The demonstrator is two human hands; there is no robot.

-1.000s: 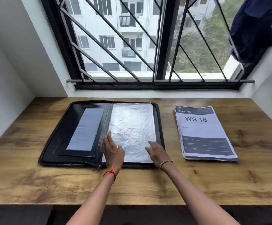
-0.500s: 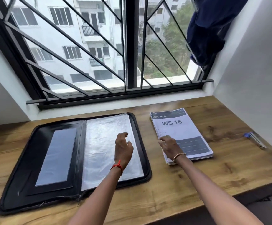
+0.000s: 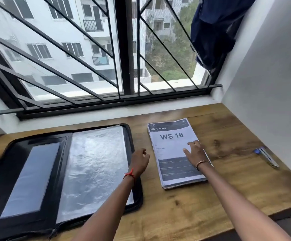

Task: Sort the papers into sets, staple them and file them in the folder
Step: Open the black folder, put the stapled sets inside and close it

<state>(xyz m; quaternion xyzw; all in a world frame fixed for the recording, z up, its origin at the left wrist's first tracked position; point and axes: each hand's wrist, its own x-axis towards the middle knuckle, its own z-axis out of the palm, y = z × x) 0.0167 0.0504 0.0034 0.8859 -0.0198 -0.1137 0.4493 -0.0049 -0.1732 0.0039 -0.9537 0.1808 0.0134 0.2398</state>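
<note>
The right hand [image 3: 195, 152] rests spread-fingered on the paper stack [image 3: 171, 136], whose long axis runs up-frame; the left hand [image 3: 139, 161], loosely curled and empty, hovers just frame-left of it.

Soft daylight enters through the window [image 3: 82, 54] at my twelve o'clock. Pale glare sheens the folder [image 3: 96, 162] at eight o'clock. Edges bend outward; detail looks slightly soft.

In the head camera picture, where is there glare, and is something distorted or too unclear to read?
Head view: window daylight glares on the clear sleeve of the folder. Head view: the wide lens skews the window bars and tilts the desk. Head view: on the paper stack, "WS 16" reads clearly, the small lines do not.
</note>
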